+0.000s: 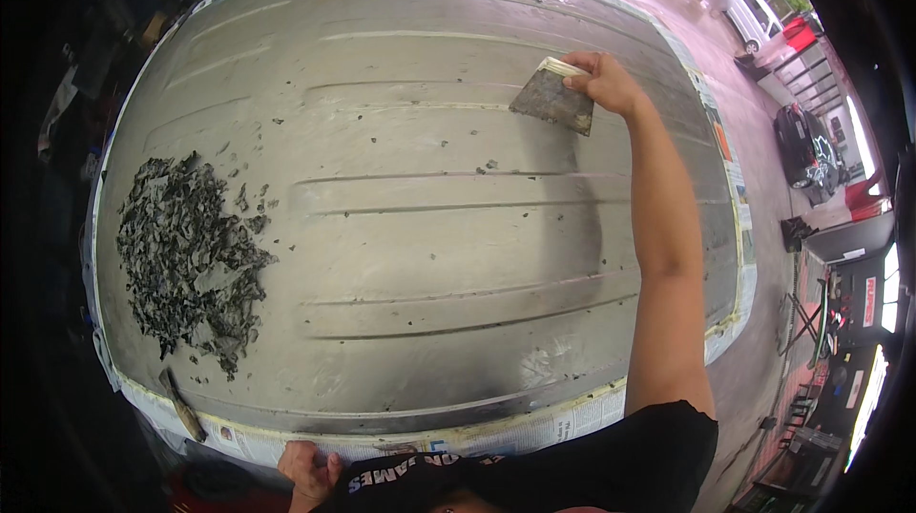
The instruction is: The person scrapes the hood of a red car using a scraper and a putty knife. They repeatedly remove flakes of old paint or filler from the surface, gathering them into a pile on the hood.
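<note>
A broad ribbed vehicle roof (429,227), coated in grey with darker bands, lies before me. My right hand (603,83) reaches to its far right part and grips a flat square spreader (555,101) by its pale edge. The spreader's face is smeared dark, and it is tilted against the surface. A darker strip runs from beneath it toward me. At the near edge, my left hand (310,475) has its fingers curled beside the newspaper; their inner side is hidden. A heap of dark grey flakes (196,260) covers the left of the roof.
Taped newspaper (563,429) borders the roof. A slim scraper-like tool (183,406) lies at the near left edge, with scattered crumbs (491,166) across the coating. Beyond, on the right, are a white van (751,17), a dark car (809,150) and a folding stand (811,322).
</note>
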A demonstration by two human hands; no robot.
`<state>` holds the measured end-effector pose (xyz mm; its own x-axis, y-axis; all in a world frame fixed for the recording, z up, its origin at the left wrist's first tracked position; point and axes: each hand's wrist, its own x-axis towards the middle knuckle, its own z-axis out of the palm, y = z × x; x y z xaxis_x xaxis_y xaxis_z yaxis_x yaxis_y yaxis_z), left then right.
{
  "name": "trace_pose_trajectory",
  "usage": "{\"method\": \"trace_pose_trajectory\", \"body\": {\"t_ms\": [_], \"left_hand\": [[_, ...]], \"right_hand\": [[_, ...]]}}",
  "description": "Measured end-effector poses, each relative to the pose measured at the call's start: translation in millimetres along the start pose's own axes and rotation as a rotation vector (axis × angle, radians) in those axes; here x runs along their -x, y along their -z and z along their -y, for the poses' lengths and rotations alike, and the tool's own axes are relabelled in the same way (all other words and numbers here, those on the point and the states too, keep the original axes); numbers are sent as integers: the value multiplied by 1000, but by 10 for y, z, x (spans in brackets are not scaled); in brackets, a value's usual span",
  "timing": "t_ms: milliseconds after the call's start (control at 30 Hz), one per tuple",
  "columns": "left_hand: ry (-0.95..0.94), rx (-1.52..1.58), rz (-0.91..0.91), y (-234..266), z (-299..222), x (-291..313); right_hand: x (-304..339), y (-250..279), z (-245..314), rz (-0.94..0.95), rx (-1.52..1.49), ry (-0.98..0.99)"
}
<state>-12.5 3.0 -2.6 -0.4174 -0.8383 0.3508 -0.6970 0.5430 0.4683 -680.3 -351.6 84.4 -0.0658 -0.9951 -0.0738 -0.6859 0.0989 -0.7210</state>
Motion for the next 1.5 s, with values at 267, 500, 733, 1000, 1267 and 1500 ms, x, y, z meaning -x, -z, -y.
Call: {"method": "trace_pose_trajectory", "body": {"t_ms": [267, 500, 733, 1000, 1267, 1500], "left_hand": [[10, 13, 3, 24, -16, 7], [-9, 29, 17, 40, -13, -41], [12, -10, 52, 47, 2, 27], [-63, 13, -55, -53, 45, 18], [-29, -32, 32, 26, 29, 45], [-55, 7, -42, -37, 17, -3]], "right_hand": [[-105, -356, 833, 127, -57, 149], [-167, -554, 550, 171, -15, 126], [144, -818, 1445, 360, -101, 164], [585, 213, -134, 107, -127, -181], [843, -613, 1222, 319, 97, 164], [1141, 458, 154, -51, -28, -113]]}}
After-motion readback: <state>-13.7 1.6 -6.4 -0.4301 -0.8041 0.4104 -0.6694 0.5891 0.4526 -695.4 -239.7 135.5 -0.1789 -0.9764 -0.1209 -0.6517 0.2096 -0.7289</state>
